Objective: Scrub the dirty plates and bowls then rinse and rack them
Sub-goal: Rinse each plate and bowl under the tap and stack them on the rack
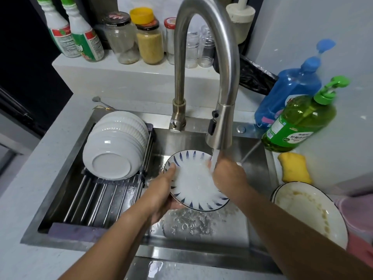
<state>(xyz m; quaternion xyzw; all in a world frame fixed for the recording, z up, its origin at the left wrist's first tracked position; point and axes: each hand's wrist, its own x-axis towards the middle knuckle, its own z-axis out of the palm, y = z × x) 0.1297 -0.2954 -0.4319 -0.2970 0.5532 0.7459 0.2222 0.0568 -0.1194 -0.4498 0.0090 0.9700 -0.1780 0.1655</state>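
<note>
A white plate with blue dashes round its rim point(193, 184) is tilted over the sink under running water from the faucet point(220, 126). My left hand point(163, 188) grips its left edge, thumb on the face. My right hand point(228, 174) rests on the plate's right side under the stream, fingers on its surface. Several white ribbed bowls point(115, 146) lie stacked on their sides on the rack point(96, 197) over the sink's left half. A dirty white plate with food bits point(310, 211) sits on the counter at the right.
A yellow sponge point(294, 168) lies on the right counter behind the dirty plate. Green point(298, 124) and blue point(290, 91) soap bottles stand at the back right. Jars and bottles line the ledge behind the faucet. Food scraps and water pool on the sink floor point(193, 223).
</note>
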